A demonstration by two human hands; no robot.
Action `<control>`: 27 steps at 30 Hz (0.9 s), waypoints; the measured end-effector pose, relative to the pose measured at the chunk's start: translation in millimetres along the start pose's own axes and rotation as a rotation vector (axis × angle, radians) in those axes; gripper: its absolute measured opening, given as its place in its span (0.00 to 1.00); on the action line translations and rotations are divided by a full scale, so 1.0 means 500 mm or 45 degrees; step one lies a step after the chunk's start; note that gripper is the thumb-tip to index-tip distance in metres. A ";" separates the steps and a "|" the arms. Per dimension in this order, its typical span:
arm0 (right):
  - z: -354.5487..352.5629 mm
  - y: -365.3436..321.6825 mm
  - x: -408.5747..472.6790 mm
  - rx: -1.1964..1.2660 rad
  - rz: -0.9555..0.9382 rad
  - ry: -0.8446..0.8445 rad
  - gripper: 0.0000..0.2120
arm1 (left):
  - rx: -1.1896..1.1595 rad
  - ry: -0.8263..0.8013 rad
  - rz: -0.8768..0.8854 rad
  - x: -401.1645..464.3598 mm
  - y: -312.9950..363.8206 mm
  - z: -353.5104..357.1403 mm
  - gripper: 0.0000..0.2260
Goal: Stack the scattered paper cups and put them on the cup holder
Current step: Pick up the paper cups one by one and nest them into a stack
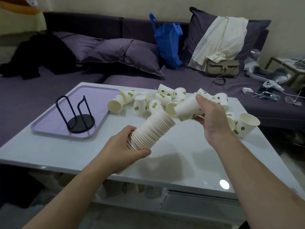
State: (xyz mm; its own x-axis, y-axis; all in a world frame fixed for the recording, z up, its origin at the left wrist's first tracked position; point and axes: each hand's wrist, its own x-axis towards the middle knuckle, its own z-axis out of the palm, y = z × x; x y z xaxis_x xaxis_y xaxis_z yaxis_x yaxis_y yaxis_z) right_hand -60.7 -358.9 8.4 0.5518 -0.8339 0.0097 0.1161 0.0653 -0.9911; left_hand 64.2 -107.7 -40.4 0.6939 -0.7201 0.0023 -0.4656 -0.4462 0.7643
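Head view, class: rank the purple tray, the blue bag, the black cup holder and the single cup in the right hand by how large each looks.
1. purple tray
2. blue bag, though it sits farther back, so its true size is unsure
3. black cup holder
4. single cup in the right hand

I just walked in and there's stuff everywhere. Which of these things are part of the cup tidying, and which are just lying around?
Part of the job:
stack of cups in the left hand
single cup in the right hand
loose cups on the table
black cup holder on the purple tray

Just lying about:
blue bag
handbag
white garment
cushions
cables
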 end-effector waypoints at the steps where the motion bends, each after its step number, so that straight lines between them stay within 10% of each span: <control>1: 0.001 0.001 0.001 0.065 0.023 -0.024 0.09 | 0.002 -0.002 0.006 0.000 -0.001 0.000 0.28; 20: 0.090 0.090 -0.031 -0.206 0.080 -0.578 0.24 | 0.025 0.003 -0.041 0.009 0.003 0.004 0.29; 27: 0.109 0.089 -0.006 -0.210 -0.019 -0.426 0.17 | -0.076 0.073 -0.093 0.017 -0.009 -0.017 0.28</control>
State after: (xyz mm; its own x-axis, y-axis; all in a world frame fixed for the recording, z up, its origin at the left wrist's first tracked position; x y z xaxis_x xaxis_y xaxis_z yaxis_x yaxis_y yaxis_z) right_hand -12.3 -323.5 -28.7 0.7937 -0.6070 0.0399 0.0062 -0.0575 -0.9983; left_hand 76.7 -107.2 -38.2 0.7559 -0.6545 -0.0190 -0.3804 -0.4626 0.8009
